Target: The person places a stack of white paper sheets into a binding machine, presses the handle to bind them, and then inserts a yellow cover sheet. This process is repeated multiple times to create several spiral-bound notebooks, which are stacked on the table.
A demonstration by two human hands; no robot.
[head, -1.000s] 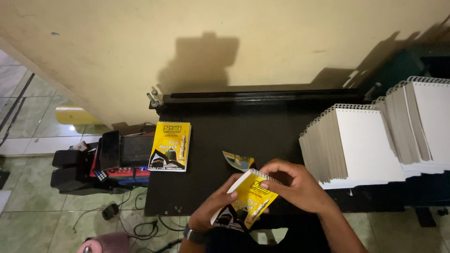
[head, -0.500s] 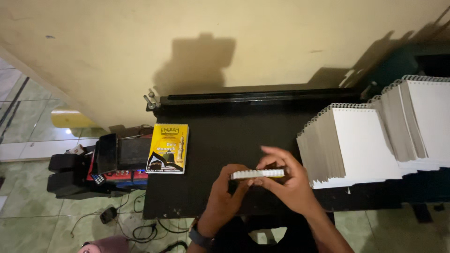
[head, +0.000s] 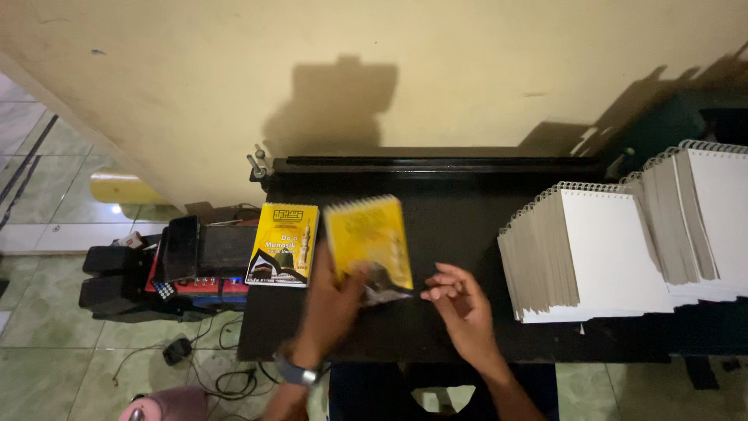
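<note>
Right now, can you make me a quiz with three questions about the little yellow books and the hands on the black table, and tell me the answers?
1. Where does the flat yellow booklet lie?
A. At the table's left edge
B. On the white stacks
C. On the floor

2. What colour is the table?
A. White
B. Black
C. Green

3. What is the left hand doing?
A. Resting empty
B. Touching the white stacks
C. Holding a spiral-bound yellow booklet

Answers:
1 A: it lies flat at the left edge, beside the held one.
2 B: its top is black.
3 C: the fingers grip its lower edge, while the right hand is open and holds nothing.
</note>
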